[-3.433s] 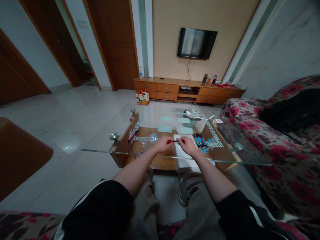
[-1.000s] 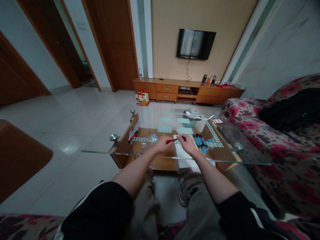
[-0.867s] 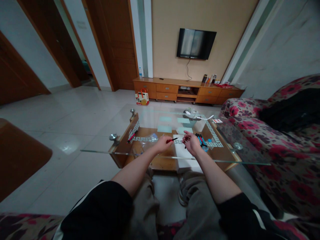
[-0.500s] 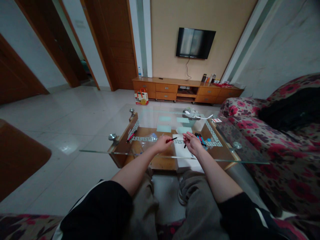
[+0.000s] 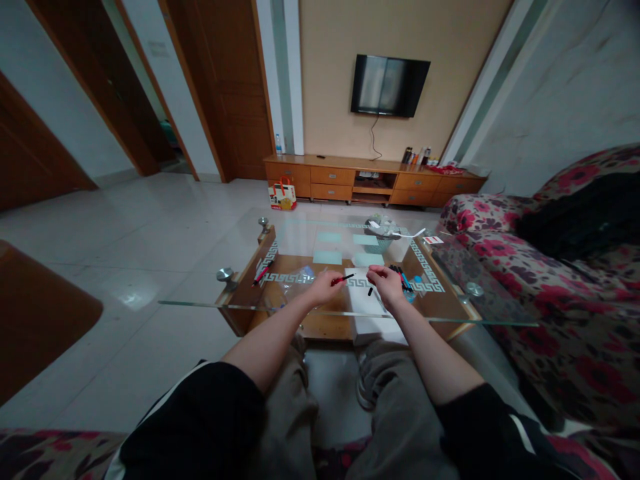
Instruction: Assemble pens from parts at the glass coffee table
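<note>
My left hand (image 5: 324, 288) is closed around a red pen (image 5: 344, 279) whose dark tip points right, above the glass coffee table (image 5: 310, 313). My right hand (image 5: 390, 285) hovers a little to the right with its fingers curled, over a white sheet of paper (image 5: 364, 301). A small black pen piece (image 5: 370, 291) shows just left of that hand; whether the fingers hold it is unclear. Several pens (image 5: 401, 276) lie in a row just beyond my right hand.
Another red pen (image 5: 261, 273) and a clear plastic bag (image 5: 294, 279) lie on the table's left part. A small basket (image 5: 383, 235) and cards stand at the far end. A flowered sofa (image 5: 550, 293) runs along the right. My knees are under the near table edge.
My hands, together on the red pen earlier, have separated. My right hand pulled away to the right with a small black piece and shifted toward the row of pens. My left hand stayed put.
</note>
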`<state>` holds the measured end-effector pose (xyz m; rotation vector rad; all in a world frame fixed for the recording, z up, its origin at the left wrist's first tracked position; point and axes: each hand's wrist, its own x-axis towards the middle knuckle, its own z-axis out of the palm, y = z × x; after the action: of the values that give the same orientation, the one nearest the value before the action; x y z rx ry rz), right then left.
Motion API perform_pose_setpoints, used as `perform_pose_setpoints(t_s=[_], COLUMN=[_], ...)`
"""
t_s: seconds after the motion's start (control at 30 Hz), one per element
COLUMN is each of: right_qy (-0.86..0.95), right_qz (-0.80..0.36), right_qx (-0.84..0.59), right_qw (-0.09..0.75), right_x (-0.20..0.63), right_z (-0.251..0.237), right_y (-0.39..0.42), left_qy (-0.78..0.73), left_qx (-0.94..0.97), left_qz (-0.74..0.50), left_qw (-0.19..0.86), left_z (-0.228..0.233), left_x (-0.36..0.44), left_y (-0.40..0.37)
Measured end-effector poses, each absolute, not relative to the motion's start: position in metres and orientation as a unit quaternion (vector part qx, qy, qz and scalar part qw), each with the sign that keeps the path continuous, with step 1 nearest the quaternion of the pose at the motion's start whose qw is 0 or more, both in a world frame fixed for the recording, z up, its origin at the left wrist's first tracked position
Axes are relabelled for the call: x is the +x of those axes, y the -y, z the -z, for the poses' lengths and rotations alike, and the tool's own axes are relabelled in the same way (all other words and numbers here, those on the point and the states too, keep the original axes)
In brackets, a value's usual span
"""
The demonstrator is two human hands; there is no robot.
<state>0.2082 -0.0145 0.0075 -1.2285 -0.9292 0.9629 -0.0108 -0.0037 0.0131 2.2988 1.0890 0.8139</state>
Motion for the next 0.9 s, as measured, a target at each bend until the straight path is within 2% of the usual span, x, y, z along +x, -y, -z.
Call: perform_pose_setpoints(t_s=[0.2, 0.53, 0.63, 0.73, 0.8, 0.9], right_qy=[0.483, 0.630, 0.555, 0.378, 0.304, 0.294], right_qz=[-0.369, -0.298, -0.340, -0.453, -0.499, -0.503], right_qx=[-0.569, -0.525, -0.540, -0.537, -0.533, -0.552], right_qw=[0.554, 0.489, 0.533, 0.603, 0.612, 0.596], right_x=[0.205, 0.206, 0.208, 0.212, 0.215, 0.222], right_z=[-0.016, -0.015, -0.020, -0.023, -0.023, -0.021], right_y=[0.020, 0.021, 0.019, 0.016, 0.014, 0.014], left_qy=[-0.413, -0.382, -0.385, -0.390, -0.390, -0.387], left_qx=[0.831, 0.857, 0.857, 0.858, 0.857, 0.856], left_qz=[-0.291, -0.271, -0.267, -0.261, -0.264, -0.270], left_qw=[0.236, 0.217, 0.213, 0.209, 0.209, 0.212], left_z=[-0.012, -0.008, -0.009, -0.009, -0.008, -0.005], left_x=[-0.011, -0.013, -0.013, -0.012, -0.012, -0.013], left_y=[0.003, -0.001, -0.001, 0.000, -0.001, -0.002])
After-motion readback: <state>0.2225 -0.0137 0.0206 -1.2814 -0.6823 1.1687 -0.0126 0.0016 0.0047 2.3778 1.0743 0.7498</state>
